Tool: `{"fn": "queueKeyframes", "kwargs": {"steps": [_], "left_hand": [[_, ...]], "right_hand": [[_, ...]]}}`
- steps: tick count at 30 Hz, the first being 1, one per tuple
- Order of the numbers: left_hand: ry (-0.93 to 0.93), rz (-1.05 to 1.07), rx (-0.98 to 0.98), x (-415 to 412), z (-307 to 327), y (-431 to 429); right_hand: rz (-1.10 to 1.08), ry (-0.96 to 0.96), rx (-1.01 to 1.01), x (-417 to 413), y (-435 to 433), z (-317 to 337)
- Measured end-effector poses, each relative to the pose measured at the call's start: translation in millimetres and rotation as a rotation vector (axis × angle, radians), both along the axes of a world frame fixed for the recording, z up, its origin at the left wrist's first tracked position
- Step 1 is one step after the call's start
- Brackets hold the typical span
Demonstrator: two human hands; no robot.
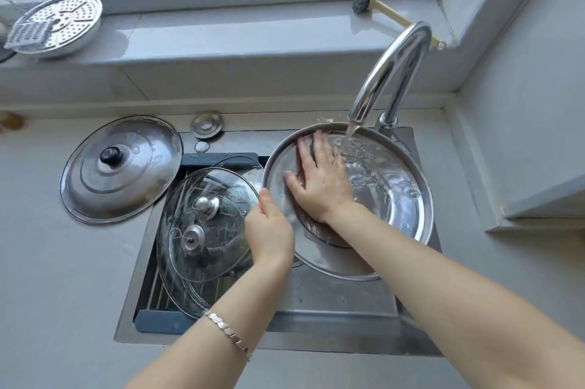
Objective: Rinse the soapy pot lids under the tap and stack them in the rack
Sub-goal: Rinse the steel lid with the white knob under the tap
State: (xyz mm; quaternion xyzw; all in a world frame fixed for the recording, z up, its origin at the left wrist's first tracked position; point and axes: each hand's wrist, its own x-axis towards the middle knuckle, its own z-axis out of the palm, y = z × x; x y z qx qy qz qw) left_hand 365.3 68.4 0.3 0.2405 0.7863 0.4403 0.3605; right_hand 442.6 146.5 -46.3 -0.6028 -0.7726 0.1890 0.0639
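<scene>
Right hand (319, 181) lies flat and unclenched inside the upturned steel lid (392, 214) under the tap (389, 72), left hand (269, 227) gripping its rim, fingertips hidden; glass lids (205, 224) rack-stacked leftward.

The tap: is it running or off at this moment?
Running. A stream falls from the tap spout onto the steel lid, splashing beside the right hand.

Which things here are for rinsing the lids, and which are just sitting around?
For the job:
- metal lid under the water, left hand on its rim, right hand rubbing inside
- tap, running
- glass lids in the rack
- metal lid with black knob on the counter

Just sitting around:
- brush on the sill
- steamer plate
- grater
- sink plug
</scene>
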Motion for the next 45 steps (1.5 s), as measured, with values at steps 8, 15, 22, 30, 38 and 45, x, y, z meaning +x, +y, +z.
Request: {"fn": "queueKeyframes", "kwargs": {"steps": [8, 15, 22, 30, 38, 45], "left_hand": [[0.033, -0.003, 0.102, -22.7, -5.1, 22.1], [0.660, -0.438, 0.239, -26.6, 36.9, 36.7], [0.906, -0.750, -0.070, -2.4, 44.2, 44.3], [-0.028, -0.365, -0.456, -32.6, -10.3, 29.3], [-0.377, -0.281, -0.366, -12.4, -32.5, -1.9], [0.124, -0.540, 0.072, -24.3, 2.0, -9.5]], "right_hand": [[0.714, 0.273, -0.030, 14.8, -46.7, 12.3], [0.194, 0.286, -0.045, 90.4, -73.2, -27.3], [-0.588, 0.432, -0.768, 90.0, -72.1, -58.2], [-0.609, 0.287, -0.579, 128.4, -42.6, -42.0], [-0.333, 0.271, 0.068, 150.2, -2.7, 37.3], [-0.597, 0.654, -0.036, 141.8, -19.5, -9.5]]}}
